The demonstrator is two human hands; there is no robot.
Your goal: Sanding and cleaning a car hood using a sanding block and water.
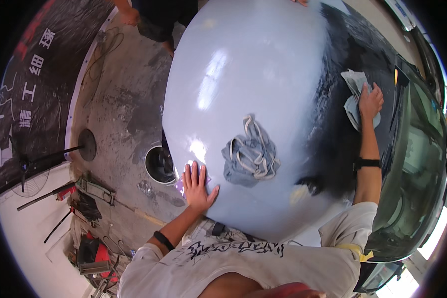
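- On the hood (253, 74), a purple sheet (180, 188) is pressed under the flat left hand (197, 188), fingers slightly parted, seemingly for even contact.
- Near the windshield (416, 144), a grey cloth (355, 82) is held under the half-curled right hand (370, 102).
- Between them, a bundled cloth (248, 158) is set, probably for easy reach.
- Beside the hood, a bucket (147, 170) is placed.
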